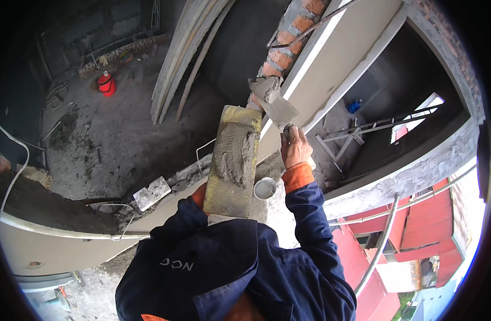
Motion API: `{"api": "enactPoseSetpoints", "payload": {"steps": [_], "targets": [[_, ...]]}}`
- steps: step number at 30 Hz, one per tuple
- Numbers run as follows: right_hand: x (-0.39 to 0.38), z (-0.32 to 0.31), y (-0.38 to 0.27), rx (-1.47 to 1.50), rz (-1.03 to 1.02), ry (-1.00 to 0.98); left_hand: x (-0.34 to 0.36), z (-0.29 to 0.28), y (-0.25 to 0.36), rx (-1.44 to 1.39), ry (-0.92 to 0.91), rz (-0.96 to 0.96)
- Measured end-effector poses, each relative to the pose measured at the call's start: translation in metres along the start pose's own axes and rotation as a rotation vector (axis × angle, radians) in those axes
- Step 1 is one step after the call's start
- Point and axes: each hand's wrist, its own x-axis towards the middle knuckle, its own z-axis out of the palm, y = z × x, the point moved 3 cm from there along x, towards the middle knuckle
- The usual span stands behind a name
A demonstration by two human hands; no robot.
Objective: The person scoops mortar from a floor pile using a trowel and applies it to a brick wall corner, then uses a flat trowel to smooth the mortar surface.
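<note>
My right hand [296,147] is closed round the handle of a trowel [282,112]. Grey mortar [267,89] sits at the blade's far end, against the top of a narrow brick wall [280,58]. Left of the trowel, a long yellowish mortar board [212,193] carries a thick smear of wet mortar [235,155]. My left arm reaches under this board and bears it up. Only an orange cuff [199,196] shows at the board's lower left edge; the left hand's fingers are hidden beneath it.
A small white pail [265,188] stands below, right of the board. Long planks [184,53] lean at the upper left, near a red container [107,84]. A pale block [152,193] rests on the curved ledge. A pole [382,243] slants at right above red roofs [424,219].
</note>
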Motion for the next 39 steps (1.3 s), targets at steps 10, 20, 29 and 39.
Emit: {"api": "enactPoseSetpoints", "payload": {"steps": [10, 20, 29, 39], "targets": [[0.031, 0.050, -0.020, 0.013, 0.217, -0.146, -0.026, -0.050, -0.011, -0.136, -0.074, 0.139], [0.004, 0.076, 0.063, 0.005, 0.022, -0.168, -0.096, -0.035, -0.016, 0.176, -0.040, 0.306], [0.023, 0.074, 0.002, -0.035, -0.029, -0.272, -0.114, -0.028, -0.015, 0.124, 0.037, 0.373], [0.040, 0.075, -0.032, 0.136, 0.155, -0.241, -0.092, -0.075, 0.012, 0.095, 0.085, 0.303]]}}
